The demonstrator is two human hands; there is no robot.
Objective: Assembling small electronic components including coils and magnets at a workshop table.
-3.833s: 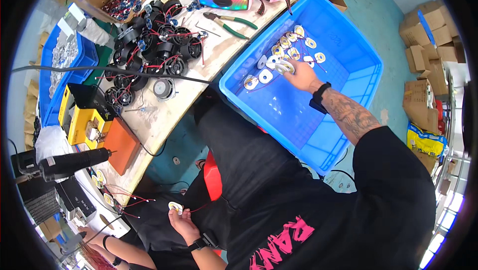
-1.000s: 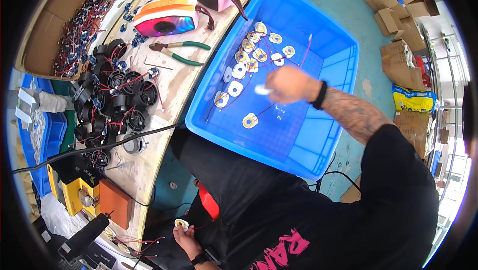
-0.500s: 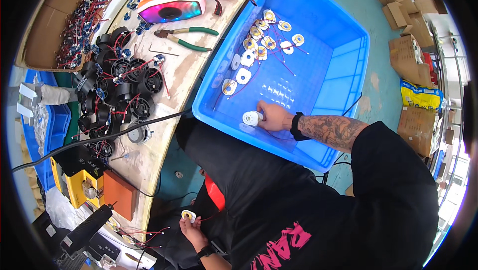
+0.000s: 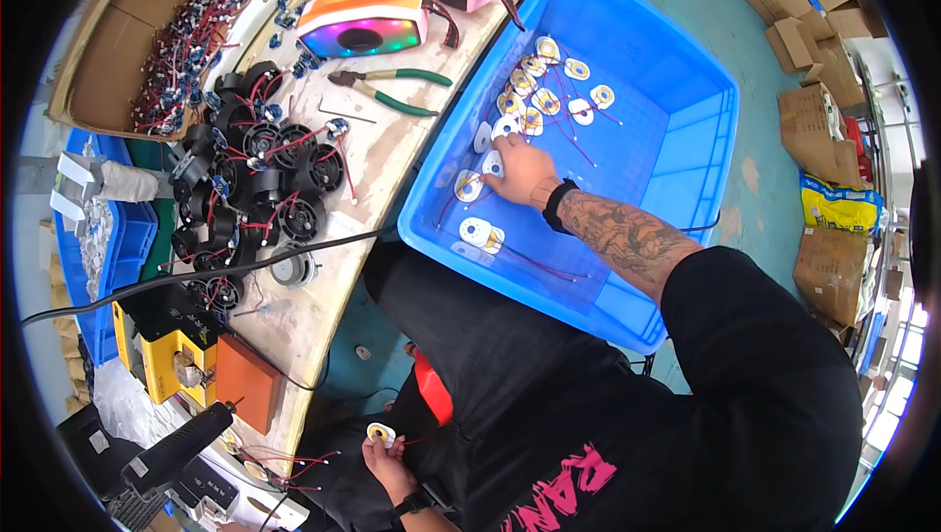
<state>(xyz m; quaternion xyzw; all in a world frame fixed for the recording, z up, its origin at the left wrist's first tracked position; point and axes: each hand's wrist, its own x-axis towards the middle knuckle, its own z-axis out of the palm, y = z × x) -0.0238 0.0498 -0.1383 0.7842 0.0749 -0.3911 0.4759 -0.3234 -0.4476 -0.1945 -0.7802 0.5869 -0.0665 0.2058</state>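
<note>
Hands at a large blue plastic bin [image 4: 676, 154] of small white-and-yellow coil discs with red wires.

Right hand [image 4: 518, 171], fingers spread flat, rests on a disc [image 4: 493, 164] near the bin's left wall. Left hand [image 4: 385, 458], low beside the wooden surface [image 4: 387, 154], pinches one white disc [image 4: 380, 432]. Green-handled pliers [image 4: 392, 89] lie near the surface's edge.

White round discs [image 4: 482, 232] flat in blue bin [image 4: 676, 140].
</note>
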